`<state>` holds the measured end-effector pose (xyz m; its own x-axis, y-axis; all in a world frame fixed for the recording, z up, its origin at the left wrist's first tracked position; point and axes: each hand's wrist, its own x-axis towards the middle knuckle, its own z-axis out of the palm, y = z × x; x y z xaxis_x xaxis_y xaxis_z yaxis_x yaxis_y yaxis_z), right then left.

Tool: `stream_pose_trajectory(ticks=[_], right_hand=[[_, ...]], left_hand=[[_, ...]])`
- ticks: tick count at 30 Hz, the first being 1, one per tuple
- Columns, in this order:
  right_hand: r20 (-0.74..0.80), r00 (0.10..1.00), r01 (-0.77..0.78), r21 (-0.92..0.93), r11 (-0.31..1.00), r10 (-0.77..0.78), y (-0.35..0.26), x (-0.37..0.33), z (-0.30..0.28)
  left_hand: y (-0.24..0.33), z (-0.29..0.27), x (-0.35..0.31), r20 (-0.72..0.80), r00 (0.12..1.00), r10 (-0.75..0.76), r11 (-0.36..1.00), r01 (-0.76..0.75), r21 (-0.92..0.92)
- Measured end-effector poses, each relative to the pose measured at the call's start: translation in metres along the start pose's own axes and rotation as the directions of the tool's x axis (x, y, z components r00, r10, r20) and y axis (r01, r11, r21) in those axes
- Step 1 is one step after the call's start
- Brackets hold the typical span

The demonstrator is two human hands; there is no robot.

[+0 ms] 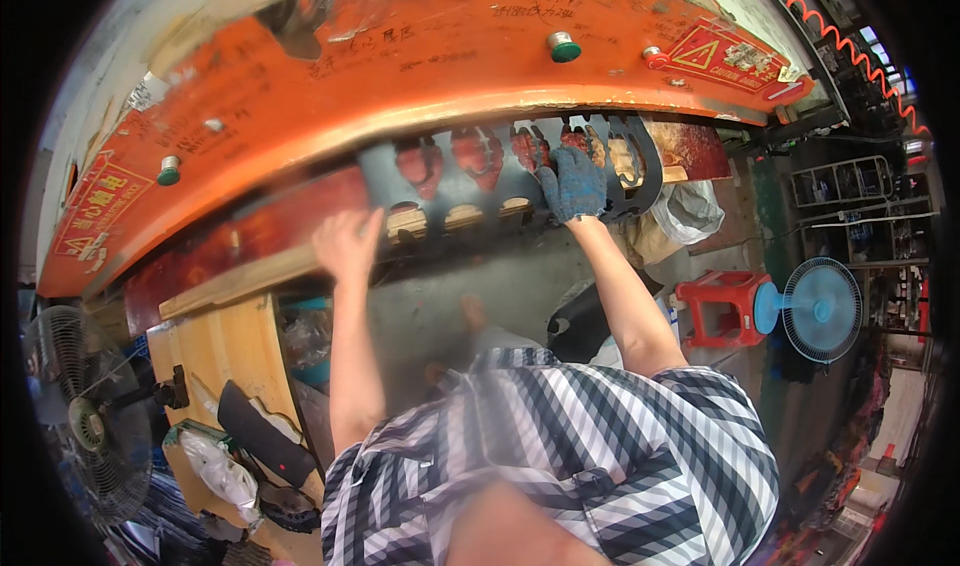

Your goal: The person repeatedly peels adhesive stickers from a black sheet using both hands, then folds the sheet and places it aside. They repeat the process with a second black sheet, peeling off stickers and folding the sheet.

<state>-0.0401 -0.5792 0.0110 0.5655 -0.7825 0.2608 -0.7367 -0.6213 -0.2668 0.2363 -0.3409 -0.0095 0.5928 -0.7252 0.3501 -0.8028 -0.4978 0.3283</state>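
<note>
The sheet lies under the front of the orange press, on the right part of the red board with its wooden front edge. It is dark grey and pierced by two rows of openings: longer shapes toward the press, shallower rounded ones along the edge nearer me.

My right hand, in a blue glove, rests back upward on the sheet near its right end; its palm is hidden, so I cannot tell whether I grip or only press. My bare left hand is blurred, just beside the sheet's left end and over the board's front edge. I see nothing held in it, but cannot tell whether its fingers are loose or curled on something.

I judge the step in hand to be placing or shifting the sheet on the board; which, I cannot tell. The next move seems to call for guiding both ends together, keeping the sheet flat so its thin bridges don't snag, with my fingers clear of the press.

The long axis runs left to right across my front, nearly along the board. The rounded end points to my right, the other to my left hand.
</note>
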Motion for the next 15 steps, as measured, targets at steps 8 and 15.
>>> stream_pose_trajectory(ticks=[8,15], right_hand=[[0.017,1.000,-0.003,0.058,0.998,0.002,-0.004,-0.003,-0.006],[0.221,0.974,-0.075,0.116,0.990,0.048,-0.008,-0.014,-0.017]], left_hand=[[-0.007,-0.005,-0.002,0.125,0.989,-0.080,0.997,0.081,-0.003],[-0.019,-0.013,-0.011,0.303,0.948,-0.096,0.991,0.119,-0.059]])
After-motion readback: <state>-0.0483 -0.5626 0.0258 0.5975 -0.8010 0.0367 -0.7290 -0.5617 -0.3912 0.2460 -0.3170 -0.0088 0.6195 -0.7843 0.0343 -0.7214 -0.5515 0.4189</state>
